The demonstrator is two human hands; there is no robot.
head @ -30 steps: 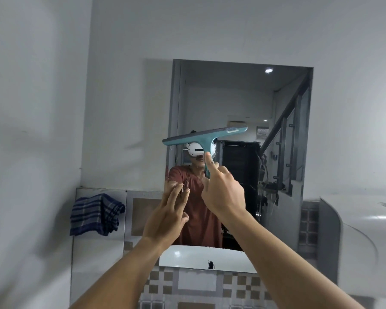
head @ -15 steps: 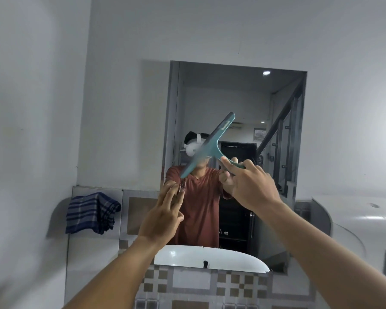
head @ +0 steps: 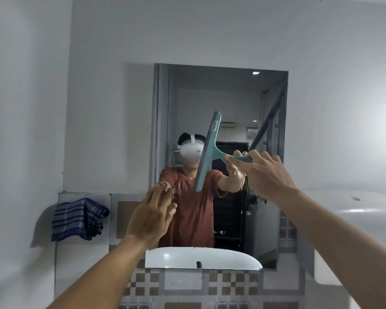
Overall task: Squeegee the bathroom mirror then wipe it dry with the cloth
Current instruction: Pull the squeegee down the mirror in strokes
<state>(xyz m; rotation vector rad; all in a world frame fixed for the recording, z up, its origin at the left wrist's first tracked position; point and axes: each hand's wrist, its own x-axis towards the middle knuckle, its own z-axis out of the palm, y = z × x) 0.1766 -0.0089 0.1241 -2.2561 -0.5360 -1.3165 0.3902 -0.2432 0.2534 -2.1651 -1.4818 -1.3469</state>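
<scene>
A rectangular mirror [head: 221,90] hangs on the white wall ahead. My right hand [head: 265,175] grips the handle of a teal squeegee [head: 207,152], whose blade stands nearly upright in front of the mirror's middle. My left hand [head: 152,217] is raised with fingers together, its fingertips at the mirror's lower left edge, holding nothing. A blue striped cloth [head: 78,219] is draped over a ledge to the left of the mirror.
A tiled ledge [head: 187,286] with a brown checker pattern runs below the mirror. A white appliance or tank [head: 366,230] stands at the right. A white wall closes in at the left. The mirror reflects a person, a white basin and stairs.
My right hand has turned the squeegee from level to nearly upright and shifted to the right. The left hand has stayed at the mirror's lower left.
</scene>
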